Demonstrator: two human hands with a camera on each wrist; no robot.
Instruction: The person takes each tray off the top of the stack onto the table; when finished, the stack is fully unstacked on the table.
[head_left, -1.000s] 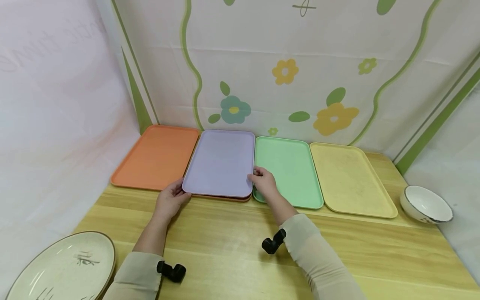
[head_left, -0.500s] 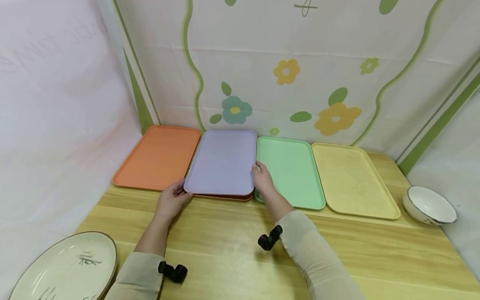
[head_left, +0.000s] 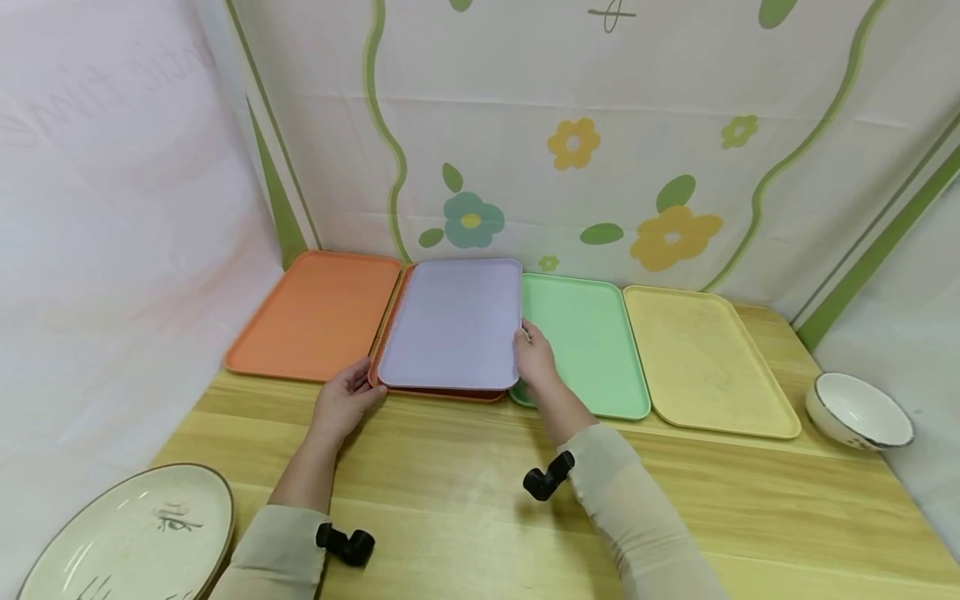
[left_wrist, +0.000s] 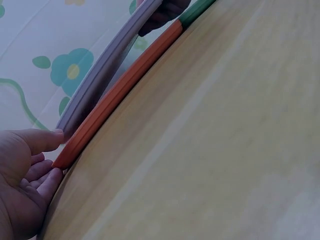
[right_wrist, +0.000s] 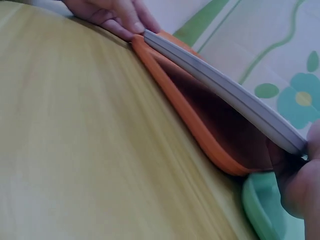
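Observation:
My right hand (head_left: 537, 360) grips the right edge of a lavender tray (head_left: 453, 325), thumb on top and fingers beneath. That edge is raised, so the tray slopes up over the orange tray (right_wrist: 189, 115) under it. A dark gap shows between the two in the right wrist view. At the near left corner, my left hand (head_left: 345, 404) holds the lower orange tray (left_wrist: 117, 97) between thumb and fingers, its thumb tip right at the lavender corner. A strip of the lower tray shows along the left side; most of it is hidden.
A separate orange tray (head_left: 318, 315) lies to the left. On the right are a green tray (head_left: 588, 342) and a yellow tray (head_left: 705, 358), with a white bowl (head_left: 858, 408) beyond. An oval plate (head_left: 127, 533) sits front left. A patterned cloth (head_left: 510, 100) hangs behind.
The lavender tray has shifted right with my right hand, its right side now overlapping the green tray's edge. More of the orange tray beneath shows at left. My left hand stays at the corner.

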